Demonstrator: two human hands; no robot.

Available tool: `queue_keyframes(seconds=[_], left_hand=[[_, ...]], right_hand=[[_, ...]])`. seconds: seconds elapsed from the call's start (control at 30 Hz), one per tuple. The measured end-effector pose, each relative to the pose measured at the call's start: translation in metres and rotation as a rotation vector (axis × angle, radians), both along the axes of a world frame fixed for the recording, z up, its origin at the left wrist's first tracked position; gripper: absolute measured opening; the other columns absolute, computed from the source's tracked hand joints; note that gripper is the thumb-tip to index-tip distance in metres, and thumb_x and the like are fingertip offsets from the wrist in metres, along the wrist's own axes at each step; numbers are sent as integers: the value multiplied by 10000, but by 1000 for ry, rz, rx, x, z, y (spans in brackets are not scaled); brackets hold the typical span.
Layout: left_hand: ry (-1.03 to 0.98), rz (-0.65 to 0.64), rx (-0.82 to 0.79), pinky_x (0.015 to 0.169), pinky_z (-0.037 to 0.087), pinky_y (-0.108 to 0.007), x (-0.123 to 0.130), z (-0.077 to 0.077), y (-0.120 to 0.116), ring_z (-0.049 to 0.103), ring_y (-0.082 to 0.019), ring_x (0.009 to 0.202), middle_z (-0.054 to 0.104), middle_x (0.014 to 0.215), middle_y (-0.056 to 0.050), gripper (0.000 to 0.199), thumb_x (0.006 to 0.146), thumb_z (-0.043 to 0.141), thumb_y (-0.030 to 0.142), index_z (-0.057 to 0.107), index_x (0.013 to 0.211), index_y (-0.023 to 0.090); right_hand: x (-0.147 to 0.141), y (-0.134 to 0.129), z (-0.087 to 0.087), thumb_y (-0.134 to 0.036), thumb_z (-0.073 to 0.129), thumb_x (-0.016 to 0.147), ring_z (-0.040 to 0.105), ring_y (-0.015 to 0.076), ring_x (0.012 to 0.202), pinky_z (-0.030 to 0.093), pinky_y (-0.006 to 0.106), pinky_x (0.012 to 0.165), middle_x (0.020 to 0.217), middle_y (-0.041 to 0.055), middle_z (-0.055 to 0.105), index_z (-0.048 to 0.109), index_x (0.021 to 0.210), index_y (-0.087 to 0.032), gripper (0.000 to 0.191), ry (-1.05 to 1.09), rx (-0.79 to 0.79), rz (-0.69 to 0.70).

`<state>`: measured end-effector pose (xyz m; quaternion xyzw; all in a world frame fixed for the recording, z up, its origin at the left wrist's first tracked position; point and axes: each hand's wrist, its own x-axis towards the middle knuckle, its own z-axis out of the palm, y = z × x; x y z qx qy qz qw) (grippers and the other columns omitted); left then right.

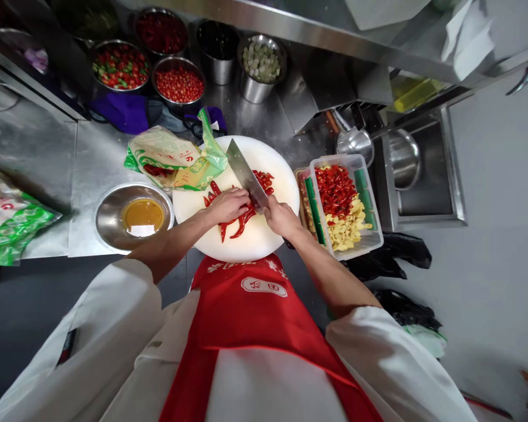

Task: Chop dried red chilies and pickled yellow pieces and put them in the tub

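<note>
On a round white cutting board (264, 249), my left hand (229, 205) presses down on several whole red peppers (239, 227), its fingers curled beside the blade. My right hand (281, 218) grips a cleaver (246, 173) near the base of its blade; the wide blade points away and to the left. Cut red pepper pieces (264, 179) lie on the far side of the blade. A green and white plastic bag (176, 158) with red peppers inside rests over the board's left edge.
A metal bowl of yellowish liquid (105, 217) stands left of the board. At the right is a clear tub (372, 234) of chopped red peppers and pale yellow pieces. Metal containers (255, 91) line the back, below a steel shelf (264, 26). A sink (426, 202) is at far right.
</note>
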<state>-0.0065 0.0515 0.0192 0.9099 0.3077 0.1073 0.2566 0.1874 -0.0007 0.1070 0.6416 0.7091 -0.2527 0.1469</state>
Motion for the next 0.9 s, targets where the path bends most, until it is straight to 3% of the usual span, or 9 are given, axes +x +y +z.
queue_keyframes(seconds=[0.17,0.33,0.47,0.63,0.7,0.8,0.9], left_hand=[[-59,99,-6,947,435,-378,-15,3,1,576,-222,1061,618,1127,-63,205,942,488,306,668,973,212],[-38,68,-26,899,450,-377,-13,-1,10,587,-220,975,635,1034,-70,221,934,456,245,672,930,196],[-35,56,-32,898,457,-367,-8,-7,11,583,-214,933,635,991,-76,245,936,423,210,666,916,184],[-17,3,-36,920,458,-356,-6,-6,10,594,-207,947,647,979,-76,255,941,417,198,670,915,179],[-10,-2,-42,929,454,-356,-8,-2,9,600,-205,967,655,1001,-72,245,946,425,207,668,935,184],[-15,78,-34,934,445,-365,-14,3,7,602,-212,1002,661,1060,-70,208,948,467,266,659,974,189],[-8,142,-22,943,425,-383,-20,4,5,605,-219,994,664,1068,-68,204,946,474,285,655,951,191]], right_hand=[[17,-26,36,-282,302,1006,682,312,856,394,326,674,941,170,716,439,1185,-146,264,-37,26,17],[30,-53,59,-279,328,1003,686,292,832,381,320,681,902,161,722,447,1153,-141,236,-28,-117,63],[27,-56,49,-281,339,1000,690,306,836,388,323,674,888,168,718,451,1143,-133,234,5,-160,72],[-9,-24,3,-223,323,999,688,304,912,421,328,709,1010,194,714,413,1226,-118,266,14,-78,-61],[-17,-9,-5,-239,326,998,682,312,934,427,333,726,1028,194,713,421,1233,-123,279,25,-28,-53],[-10,-7,4,-264,327,995,682,316,898,420,331,710,997,185,719,431,1227,-129,288,34,21,-37],[8,-27,28,-278,301,999,680,313,823,391,322,659,921,168,723,435,1205,-136,283,25,30,-30]])
